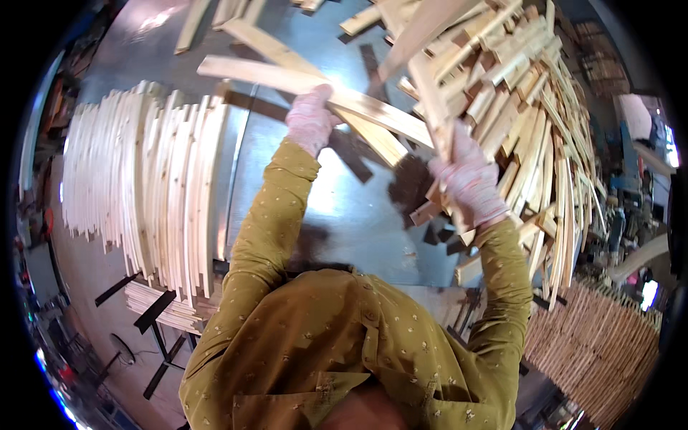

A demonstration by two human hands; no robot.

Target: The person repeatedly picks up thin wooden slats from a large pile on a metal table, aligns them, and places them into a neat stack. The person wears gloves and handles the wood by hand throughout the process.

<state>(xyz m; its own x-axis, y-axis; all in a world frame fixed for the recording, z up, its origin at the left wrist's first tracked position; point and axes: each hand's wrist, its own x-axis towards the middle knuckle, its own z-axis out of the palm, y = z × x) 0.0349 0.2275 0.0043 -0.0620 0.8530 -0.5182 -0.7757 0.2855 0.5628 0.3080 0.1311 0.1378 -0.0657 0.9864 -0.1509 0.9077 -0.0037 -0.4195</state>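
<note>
Both hands wear pale pinkish knit gloves. My left hand (312, 118) is closed around a pale wooden slat (251, 72), which slants down to the right toward my other hand. Beneath that slat lies another, yellower slat (373, 136), crossing it at an angle on the metal table (279, 190). At the edge of the loose heap, my right hand (469, 183) has its fingers wrapped on the near end of a slat (428, 93) that points away from me. Part of its grip is hidden.
A loose heap of wooden slats (527, 107) covers the table's right side. At left, slats lie side by side in a row (150, 183). More slats (222, 14) rest at the far edge. A bundled stack (598, 351) stands at lower right, and a black metal stand (165, 358) at lower left.
</note>
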